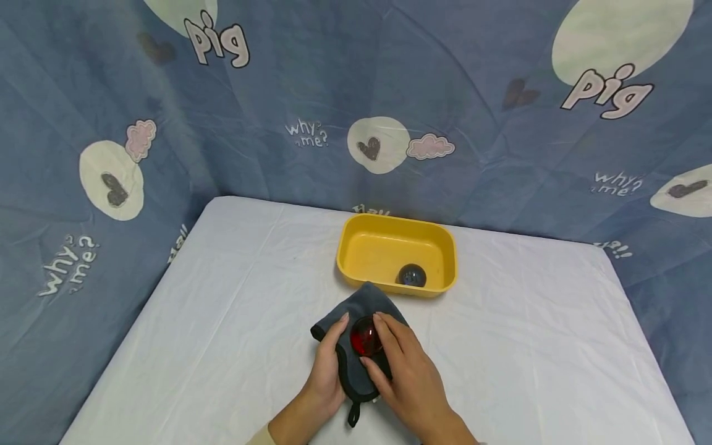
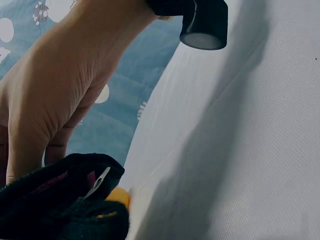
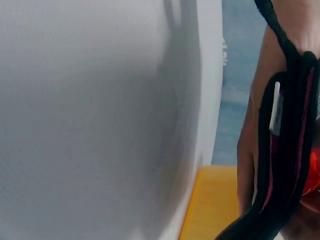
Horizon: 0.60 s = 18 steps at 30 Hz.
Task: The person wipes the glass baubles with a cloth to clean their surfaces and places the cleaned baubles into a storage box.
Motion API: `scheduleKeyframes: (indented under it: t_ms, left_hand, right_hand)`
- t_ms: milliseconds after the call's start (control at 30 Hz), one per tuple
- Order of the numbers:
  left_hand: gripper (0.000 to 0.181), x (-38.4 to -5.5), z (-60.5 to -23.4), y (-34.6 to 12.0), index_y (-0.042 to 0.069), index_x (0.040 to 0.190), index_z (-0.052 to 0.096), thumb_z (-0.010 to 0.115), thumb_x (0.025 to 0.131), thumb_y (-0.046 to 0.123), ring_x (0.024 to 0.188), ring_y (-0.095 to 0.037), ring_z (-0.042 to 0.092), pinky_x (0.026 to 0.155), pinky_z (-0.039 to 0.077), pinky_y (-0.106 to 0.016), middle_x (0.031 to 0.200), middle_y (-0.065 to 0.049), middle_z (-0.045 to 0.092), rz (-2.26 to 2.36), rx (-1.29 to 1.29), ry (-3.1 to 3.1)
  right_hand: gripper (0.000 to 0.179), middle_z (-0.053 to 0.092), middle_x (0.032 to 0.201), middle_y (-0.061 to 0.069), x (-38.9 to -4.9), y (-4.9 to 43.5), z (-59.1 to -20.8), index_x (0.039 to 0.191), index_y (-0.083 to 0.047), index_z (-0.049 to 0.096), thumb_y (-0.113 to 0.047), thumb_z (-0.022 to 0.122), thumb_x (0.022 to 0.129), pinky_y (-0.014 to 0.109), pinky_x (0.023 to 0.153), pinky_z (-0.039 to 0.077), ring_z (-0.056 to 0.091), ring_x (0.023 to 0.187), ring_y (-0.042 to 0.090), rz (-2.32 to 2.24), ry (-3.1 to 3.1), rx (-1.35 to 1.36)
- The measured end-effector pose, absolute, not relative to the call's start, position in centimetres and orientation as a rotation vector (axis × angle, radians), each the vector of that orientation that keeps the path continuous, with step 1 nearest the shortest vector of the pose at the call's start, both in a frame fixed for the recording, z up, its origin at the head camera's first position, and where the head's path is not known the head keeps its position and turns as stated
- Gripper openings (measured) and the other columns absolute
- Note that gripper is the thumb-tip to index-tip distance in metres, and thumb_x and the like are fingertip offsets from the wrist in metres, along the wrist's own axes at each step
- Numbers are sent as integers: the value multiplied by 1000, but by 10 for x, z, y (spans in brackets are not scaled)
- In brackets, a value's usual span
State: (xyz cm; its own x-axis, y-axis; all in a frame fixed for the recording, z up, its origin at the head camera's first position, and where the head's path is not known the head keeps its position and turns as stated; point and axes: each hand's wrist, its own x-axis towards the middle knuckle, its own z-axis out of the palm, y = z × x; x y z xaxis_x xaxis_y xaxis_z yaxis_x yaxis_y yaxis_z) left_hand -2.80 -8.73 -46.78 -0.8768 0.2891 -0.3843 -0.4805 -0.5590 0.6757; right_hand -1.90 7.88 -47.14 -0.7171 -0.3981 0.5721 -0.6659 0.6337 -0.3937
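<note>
A dark grey cloth with black edging and a hanging loop lies folded across my left hand, which grips it from below with the thumb on top. On the cloth sits a shiny, clear red ball. My right hand pinches the ball between its fingertips and thumb from the right. The left wrist view has the folded cloth under the left hand. In the right wrist view the cloth's layered edge hides part of the red ball.
A yellow rectangular tub stands at the table's back edge, just beyond the cloth. Inside, near its front right, lies a dark ball. A white cover spreads over the table, and a blue printed curtain hangs behind it.
</note>
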Motion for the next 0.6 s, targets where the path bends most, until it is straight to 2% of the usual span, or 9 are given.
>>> scheduleKeyframes:
  t_ms: [200,400,600]
  left_hand:
    - [80,-24,-467,-87,8,167,9,40,109,54,153,-24,27,123,30,-35,171,-14,18,2414,-320,1162]
    - [80,-23,-465,-86,8,167,6,40,110,52,155,-26,22,125,25,-38,173,-15,13,2399,-323,1181]
    - [82,-23,-464,-86,7,167,7,42,108,54,153,-26,27,124,27,-38,172,-15,15,2375,-363,1178]
  right_hand:
    - [59,60,143,13,-20,78,-470,149,-2,54,-42,60,106,40,103,54,61,126,28,810,-2418,836]
    - [57,69,125,7,-24,75,-463,132,-3,64,-47,73,98,39,95,56,60,113,22,859,-2537,701]
    - [49,70,109,3,-25,74,-459,116,-7,72,-50,77,94,37,88,55,55,103,18,913,-2646,540]
